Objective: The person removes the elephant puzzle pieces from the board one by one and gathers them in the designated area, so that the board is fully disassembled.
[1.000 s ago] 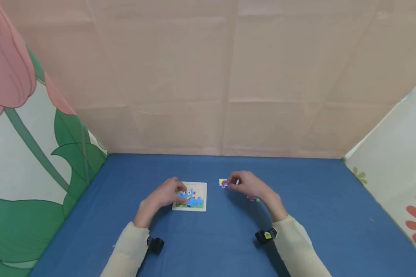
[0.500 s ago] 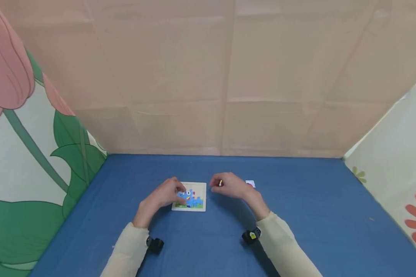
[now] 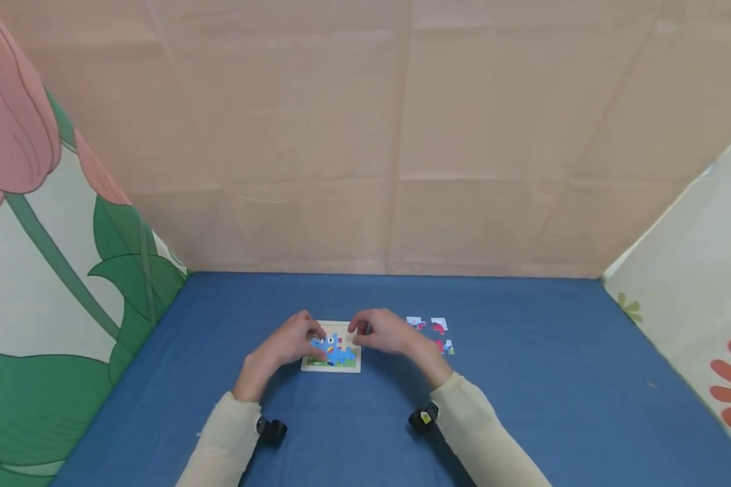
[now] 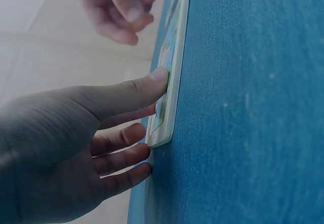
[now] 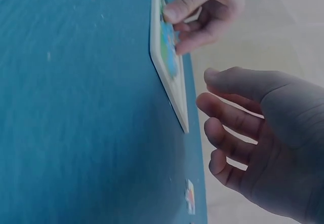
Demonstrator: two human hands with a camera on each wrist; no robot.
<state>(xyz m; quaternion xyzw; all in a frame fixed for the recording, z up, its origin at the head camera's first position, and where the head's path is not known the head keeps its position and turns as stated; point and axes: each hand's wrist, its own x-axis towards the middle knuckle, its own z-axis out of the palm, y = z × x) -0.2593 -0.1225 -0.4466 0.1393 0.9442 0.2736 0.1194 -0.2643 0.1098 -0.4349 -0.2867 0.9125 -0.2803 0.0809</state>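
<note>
A jigsaw puzzle tray [image 3: 356, 366] with a pale wooden rim lies flat on the blue table, partly filled with pieces showing a blue cartoon animal [image 3: 341, 353]. My left hand [image 3: 286, 339] rests on the tray's left side. In the left wrist view its straight thumb [image 4: 152, 79] presses near the rim, with the other fingers loosely bent by the tray's edge. Over the tray's right rim hovers my right hand [image 3: 385, 330], thumb and fingers drawn together in a pinch. The puzzle piece between them is hidden by the fingertips.
Right of the tray lie loose puzzle pieces, two at the back [image 3: 415, 322] [image 3: 438, 325] and more pink and white ones [image 3: 446, 347] nearer, partly behind my right wrist. Blue cloth [image 3: 554, 365] covers the table. A beige curtain [image 3: 390, 169] rises behind it.
My right hand has carried a small puzzle piece leftward from the loose pieces to the tray's right side, uncovering the pieces behind it. My left hand has stayed on the tray.
</note>
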